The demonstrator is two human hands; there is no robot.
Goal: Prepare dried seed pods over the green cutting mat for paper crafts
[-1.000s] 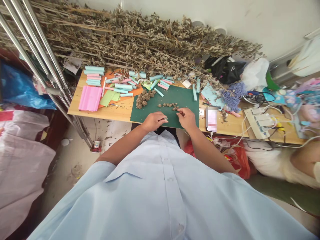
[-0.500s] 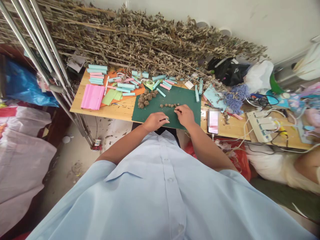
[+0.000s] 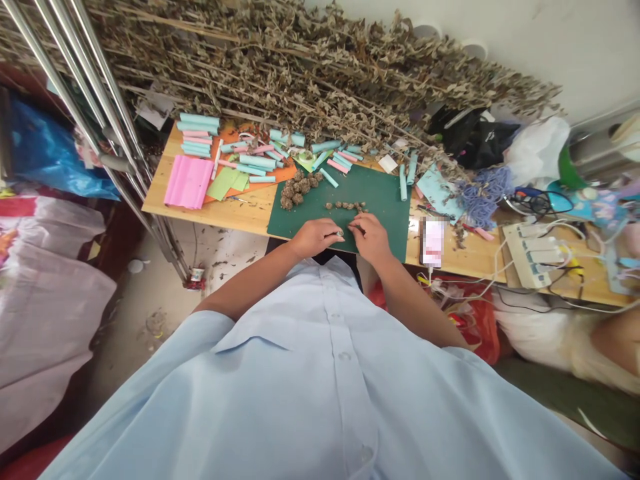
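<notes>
Over the front edge of a dark green mat (image 3: 385, 193), my left hand (image 3: 316, 238) pinches something small and pale at its fingertips, too small to name. Facing it, my right hand (image 3: 371, 238) has its fingers drawn together; whatever lies between them is hidden. Just beyond the right fingers is a short row of small brown balls (image 3: 345, 205) of crumbly dried plant. A heap of larger brown balls (image 3: 299, 189) sits at the mat's far left. A thin blue roll (image 3: 329, 177) rests on the mat behind the row.
Blue and pink rolls (image 3: 255, 166) and a folded pink sheet (image 3: 187, 181) lie on the wooden table (image 3: 250, 212). Dried plant stalks (image 3: 300, 73) pile along the back. To the right are a phone (image 3: 433, 243), blue string (image 3: 480, 195) and a power strip (image 3: 527, 253). Metal poles (image 3: 107, 127) stand left.
My right hand has drawn back slightly from the row of small balls toward the mat's front edge. My left hand stays pinched. The whole view has shifted a little.
</notes>
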